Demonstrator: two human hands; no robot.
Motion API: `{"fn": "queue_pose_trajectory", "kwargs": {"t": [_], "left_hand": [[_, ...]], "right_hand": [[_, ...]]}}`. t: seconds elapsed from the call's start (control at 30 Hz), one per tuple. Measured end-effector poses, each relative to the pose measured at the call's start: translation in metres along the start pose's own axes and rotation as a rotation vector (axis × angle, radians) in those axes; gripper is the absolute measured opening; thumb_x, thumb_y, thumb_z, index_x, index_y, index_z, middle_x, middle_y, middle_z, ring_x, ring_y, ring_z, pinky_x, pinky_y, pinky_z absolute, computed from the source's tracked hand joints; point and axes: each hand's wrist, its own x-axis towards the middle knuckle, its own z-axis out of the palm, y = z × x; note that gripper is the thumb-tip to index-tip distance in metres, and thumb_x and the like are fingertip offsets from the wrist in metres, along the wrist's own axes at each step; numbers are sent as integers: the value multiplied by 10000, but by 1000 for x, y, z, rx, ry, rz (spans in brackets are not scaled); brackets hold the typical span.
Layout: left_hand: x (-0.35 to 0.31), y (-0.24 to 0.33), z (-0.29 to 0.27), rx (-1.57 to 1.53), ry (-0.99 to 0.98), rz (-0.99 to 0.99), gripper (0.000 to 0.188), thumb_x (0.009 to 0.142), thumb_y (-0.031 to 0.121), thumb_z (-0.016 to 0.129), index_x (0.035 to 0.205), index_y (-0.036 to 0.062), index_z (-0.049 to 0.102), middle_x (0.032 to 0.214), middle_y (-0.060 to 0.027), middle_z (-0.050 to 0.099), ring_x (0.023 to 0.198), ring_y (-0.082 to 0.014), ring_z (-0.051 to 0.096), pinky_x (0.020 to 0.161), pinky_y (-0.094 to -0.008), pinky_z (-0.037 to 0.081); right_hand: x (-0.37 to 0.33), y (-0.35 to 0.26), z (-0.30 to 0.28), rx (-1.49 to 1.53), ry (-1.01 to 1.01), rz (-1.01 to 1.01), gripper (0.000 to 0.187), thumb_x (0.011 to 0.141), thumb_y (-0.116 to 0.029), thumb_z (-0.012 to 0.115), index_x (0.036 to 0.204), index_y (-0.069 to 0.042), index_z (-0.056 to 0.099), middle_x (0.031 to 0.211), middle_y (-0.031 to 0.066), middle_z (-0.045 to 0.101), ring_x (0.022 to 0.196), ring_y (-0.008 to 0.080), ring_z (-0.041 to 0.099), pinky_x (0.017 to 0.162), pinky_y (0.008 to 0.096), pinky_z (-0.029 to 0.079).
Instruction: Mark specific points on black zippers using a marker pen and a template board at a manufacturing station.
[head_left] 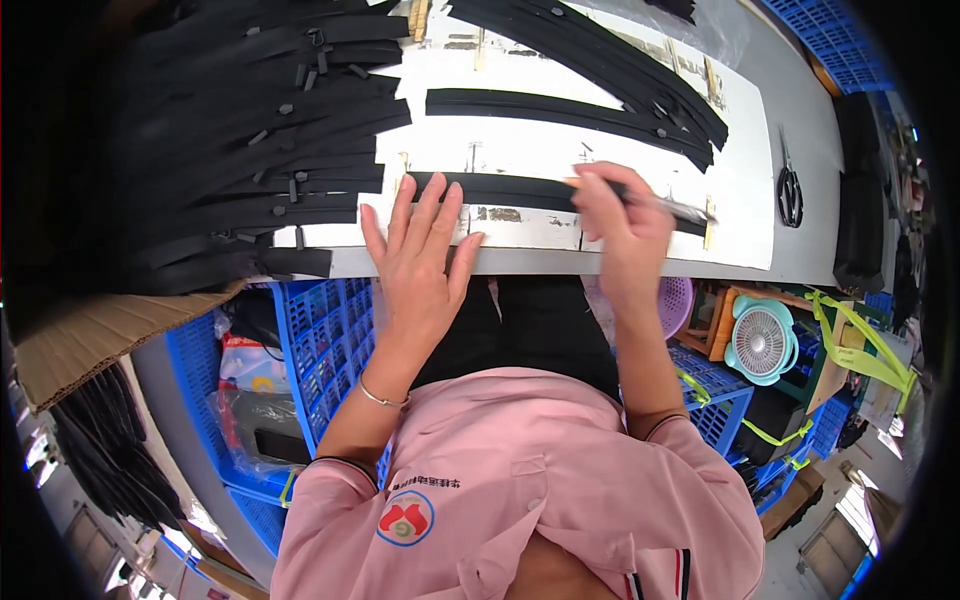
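Note:
On a white board (745, 150) with smudged dark marks, a black zipper (510, 190) lies straight along the near edge. My left hand (420, 255) rests flat on its left part, fingers spread, pressing with nothing gripped. Over the zipper's right part, my right hand (630, 225) pinches a slim, dark pen-like tool (685, 211), blurred by motion. Its light orange end points left, close to the zipper; whether it touches cannot be made out. Farther back on the board lie another straight zipper (520, 107) and several zippers (590, 60) set diagonally, with pullers showing.
A thick pile of black zippers (240, 120) covers the table's left side. Black-handled scissors (790, 190) lie right of the board. Below the table edge are blue crates (325, 340), a small teal fan (762, 341) and a purple basket (677, 300). A cardboard flap (120, 335) juts out at left.

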Motion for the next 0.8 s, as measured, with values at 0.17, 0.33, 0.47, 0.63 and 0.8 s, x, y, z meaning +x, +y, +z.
{"fn": "queue_pose_trajectory", "kwargs": {"t": [0.17,0.33,0.47,0.63,0.8], "left_hand": [[1,1,3,-21,21,5,518,904,259,759,1376,83,640,1452,-85,595,1433,-322,456,1218,-614,120],[0,0,4,-32,41,-1,520,897,237,762,1379,87,639,1446,-84,597,1429,-317,459,1215,-603,128],[0,1,3,-52,43,3,527,893,213,765,1389,91,635,1453,-85,592,1430,-318,458,1213,-594,132],[1,0,3,-34,63,22,502,894,254,759,1336,44,650,1417,-89,607,1408,-327,476,1207,-624,135],[-1,-1,4,-21,63,16,499,895,264,758,1335,54,654,1418,-84,607,1410,-322,475,1209,-623,130]], "right_hand": [[19,29,53,13,-93,-142,128,975,-139,715,1021,-22,739,805,32,713,645,27,580,554,208,431],[20,36,62,-275,-156,-271,115,958,-100,714,955,15,719,834,57,717,605,85,622,554,251,457],[21,38,63,-305,-168,-276,128,960,-104,714,937,21,718,873,43,727,597,101,627,550,256,458],[22,37,64,-414,-160,-349,120,952,-109,719,941,10,722,897,57,734,596,122,639,557,268,471],[19,39,62,-372,-157,-358,123,933,-135,737,923,-12,731,768,61,715,560,139,631,544,276,476]]}}
